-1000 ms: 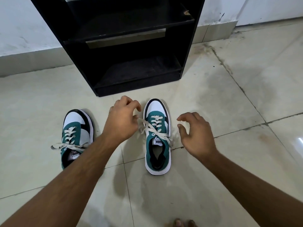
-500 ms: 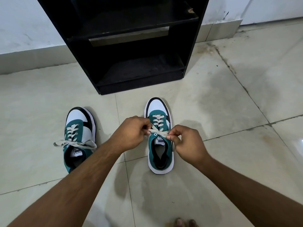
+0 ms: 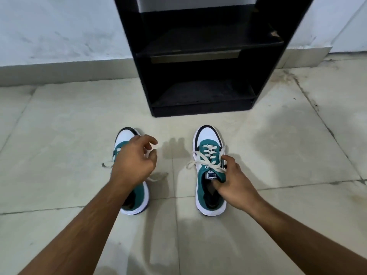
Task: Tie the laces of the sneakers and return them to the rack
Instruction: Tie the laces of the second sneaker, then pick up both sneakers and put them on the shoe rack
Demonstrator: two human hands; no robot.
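Note:
Two green-and-white sneakers stand on the tiled floor, toes toward the black rack (image 3: pixel 200 108). My right hand (image 3: pixel 233 185) grips the right sneaker (image 3: pixel 206 139) at its tongue and collar, fingers inside the opening. Its cream laces (image 3: pixel 200 162) lie crossed and loose over the tongue. My left hand (image 3: pixel 133 161) hovers over the left sneaker (image 3: pixel 126 136), fingers curled and apart, holding nothing that I can see. That shoe's laces trail out on both sides, and its middle is hidden under my hand.
The rack's lower shelf (image 3: pixel 202 92) and the shelf above it (image 3: pixel 208 42) hold nothing. A white wall with a skirting strip (image 3: pixel 59 70) runs behind. Bare floor tiles (image 3: pixel 288 155) spread to either side of the shoes.
Both hands have let go of the right sneaker's laces. My left hand moved left over the other sneaker; my right hand dropped to grip the right sneaker's collar. The view shifted left.

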